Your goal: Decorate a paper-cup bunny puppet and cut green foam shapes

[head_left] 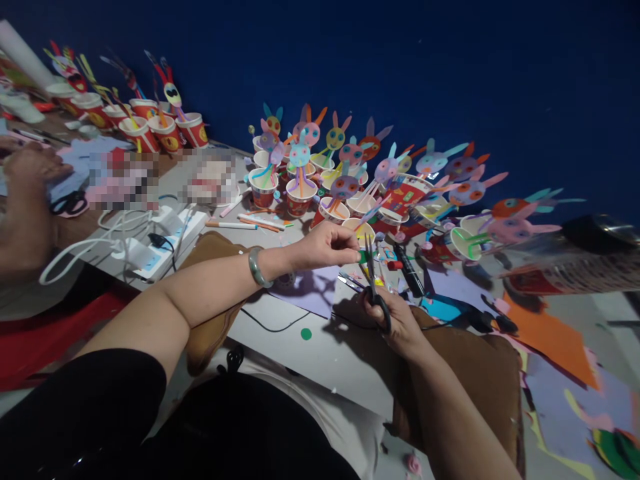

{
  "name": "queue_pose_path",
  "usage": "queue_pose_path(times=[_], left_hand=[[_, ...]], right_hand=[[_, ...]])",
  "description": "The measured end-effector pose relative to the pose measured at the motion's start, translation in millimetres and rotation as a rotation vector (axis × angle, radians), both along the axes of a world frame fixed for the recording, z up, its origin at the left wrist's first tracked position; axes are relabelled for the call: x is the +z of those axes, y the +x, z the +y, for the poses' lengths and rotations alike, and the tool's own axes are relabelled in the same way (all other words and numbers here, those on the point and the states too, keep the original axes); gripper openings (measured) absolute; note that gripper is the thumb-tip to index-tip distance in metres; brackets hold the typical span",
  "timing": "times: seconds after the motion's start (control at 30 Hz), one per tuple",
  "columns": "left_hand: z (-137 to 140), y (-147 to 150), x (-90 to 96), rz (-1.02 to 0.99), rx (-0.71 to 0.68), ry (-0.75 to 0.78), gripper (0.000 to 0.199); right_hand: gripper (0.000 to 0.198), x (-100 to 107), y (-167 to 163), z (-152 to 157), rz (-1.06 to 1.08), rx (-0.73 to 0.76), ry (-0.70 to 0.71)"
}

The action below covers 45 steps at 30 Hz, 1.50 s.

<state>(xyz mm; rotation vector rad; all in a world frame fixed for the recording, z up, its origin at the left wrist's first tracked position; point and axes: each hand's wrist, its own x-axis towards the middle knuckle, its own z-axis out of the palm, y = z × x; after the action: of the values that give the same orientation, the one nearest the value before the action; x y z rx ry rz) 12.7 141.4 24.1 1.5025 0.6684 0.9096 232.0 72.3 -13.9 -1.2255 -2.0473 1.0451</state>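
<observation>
My left hand [326, 247], with a bangle at its wrist, pinches a small piece of green paper [363, 256] between thumb and fingers. Black-handled scissors [371, 277] are in my right hand [400, 323], blades pointing up and standing beside the green piece. Whether the blades touch the paper, I cannot tell. Below my hands a green paper disc [306, 334] lies on the white table [280, 343]. A lilac paper sheet [313, 293] lies beneath my left hand.
Paper cups [301, 200] with rabbit-faced figures crowd the back. At left are a power strip [173, 250], cables, pixelated patches and another person's hand [35, 167]. To the right are a black marker-like tube [409, 270], orange paper [550, 340] and a clear bottle-like container [575, 267].
</observation>
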Motion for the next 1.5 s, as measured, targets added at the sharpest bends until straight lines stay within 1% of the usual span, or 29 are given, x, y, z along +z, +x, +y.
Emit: queue_pose_path(times=[0.1,0.23,0.33,0.5,0.57,0.67,0.9,1.0,1.13,1.3,1.4,1.5], left_hand=[[1,0,-2.9,-0.002,0.008,0.028,0.015],[4,2,-7.6,-0.038,0.110,0.171,0.013],[5,2,-8.7,-0.067,0.134,0.200,0.010],[3,1,-7.4,-0.063,0.025,0.120,0.015],[2,0,-7.0,-0.048,0.001,0.092,0.017],[1,0,-7.4,-0.051,0.000,0.071,0.016],[2,3,-11.4,-0.098,0.018,0.024,0.029],[3,3,-11.8,-0.094,0.026,0.013,0.032],[2,3,-10.4,-0.106,0.030,0.001,0.034],[1,3,-9.1,-0.099,0.042,-0.087,0.033],[1,4,-10.3,-0.077,0.037,-0.158,0.031],[-1,7,-13.5,-0.064,-0.014,-0.215,0.031]], right_hand=[[0.068,0,-1,-1,0.012,-0.002,0.002],[0.066,-1,-1,-2,0.020,0.000,0.007],[0.065,-2,0,-2,0.027,0.004,0.011],[0.065,-3,1,-2,0.023,0.008,0.019],[0.065,-3,1,-2,0.025,0.007,0.014],[0.066,-2,1,-2,0.022,0.005,-0.002],[0.065,-5,2,-1,0.045,-0.014,-0.040],[0.064,-6,1,-1,0.063,-0.016,-0.074],[0.064,-6,-1,-1,0.078,-0.028,-0.081],[0.063,-5,1,2,0.178,-0.116,-0.058],[0.056,-3,3,4,0.273,-0.198,-0.004],[0.047,-3,3,7,0.306,-0.294,0.069]])
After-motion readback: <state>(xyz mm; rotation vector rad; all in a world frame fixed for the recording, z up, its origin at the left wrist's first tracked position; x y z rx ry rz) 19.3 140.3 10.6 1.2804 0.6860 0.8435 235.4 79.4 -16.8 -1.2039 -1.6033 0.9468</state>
